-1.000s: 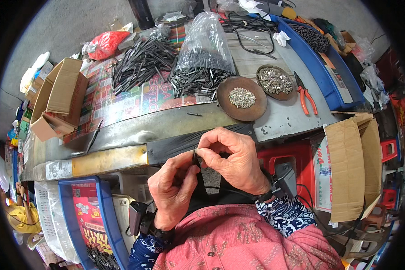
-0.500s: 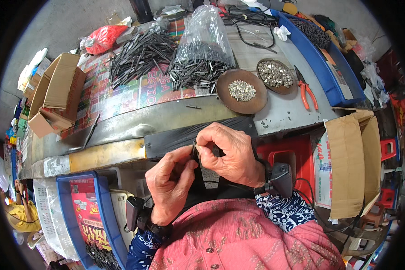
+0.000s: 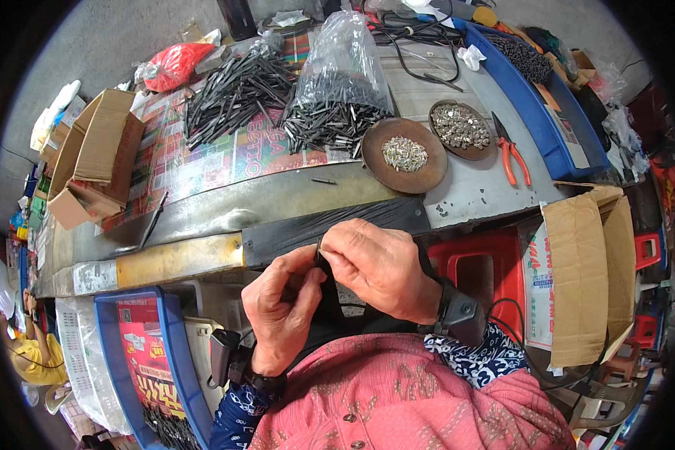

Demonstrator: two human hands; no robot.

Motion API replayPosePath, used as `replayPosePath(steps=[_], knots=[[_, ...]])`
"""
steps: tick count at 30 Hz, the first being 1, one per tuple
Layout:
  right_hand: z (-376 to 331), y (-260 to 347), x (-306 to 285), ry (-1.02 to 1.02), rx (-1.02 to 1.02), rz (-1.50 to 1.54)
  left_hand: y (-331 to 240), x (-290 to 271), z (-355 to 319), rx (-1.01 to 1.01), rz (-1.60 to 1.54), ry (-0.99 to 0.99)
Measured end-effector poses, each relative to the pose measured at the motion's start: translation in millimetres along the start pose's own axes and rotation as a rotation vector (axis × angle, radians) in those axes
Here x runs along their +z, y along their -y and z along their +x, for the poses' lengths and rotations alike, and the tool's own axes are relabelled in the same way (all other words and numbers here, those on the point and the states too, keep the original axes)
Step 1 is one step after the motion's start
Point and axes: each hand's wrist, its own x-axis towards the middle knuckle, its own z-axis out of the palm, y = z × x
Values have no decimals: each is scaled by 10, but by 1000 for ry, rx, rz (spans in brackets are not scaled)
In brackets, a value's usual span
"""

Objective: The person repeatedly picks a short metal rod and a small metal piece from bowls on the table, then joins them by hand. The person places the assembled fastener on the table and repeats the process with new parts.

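Note:
In front of my body, my left hand (image 3: pixel 281 307) pinches a thin black piece (image 3: pixel 319 256) between thumb and fingers. My right hand (image 3: pixel 379 262) meets it there, thumb and fingertips pressed together at the piece's upper end; anything small between them is hidden. Beyond them on the table, a round brown dish (image 3: pixel 382 174) carries small silvery pins (image 3: pixel 405 154). Beside it, a second dish (image 3: pixel 481 153) is heaped with small metal parts (image 3: pixel 460 125). A lone small dark rod (image 3: pixel 323 180) lies near the table edge.
Black strips (image 3: pixel 236 94) are piled behind, next to a clear plastic bag (image 3: pixel 341 56) of similar pieces. Red-handled pliers (image 3: pixel 512 160) lie at the right. Cardboard boxes (image 3: pixel 101 154) flank the table, blue trays (image 3: pixel 176 349) stand at both sides, and a red stool (image 3: pixel 511 262) is below.
My right hand has turned over slightly and shifted a little down and left, covering more of the pinch point. My left hand has barely moved.

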Motion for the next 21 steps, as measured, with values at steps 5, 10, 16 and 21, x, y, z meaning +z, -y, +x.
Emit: replayPosePath(steps=[5,10,16,21], knots=[[40,13,-77,92,782,756,20,-33,-13,53,50,19],[56,-10,-114,192,835,842,50,-12,32,191,164,40],[73,67,-66,209,637,536,10,13,3,-256,-467,31],[293,-117,-210,335,308,210,86,-26,20,-266,-528,3]])
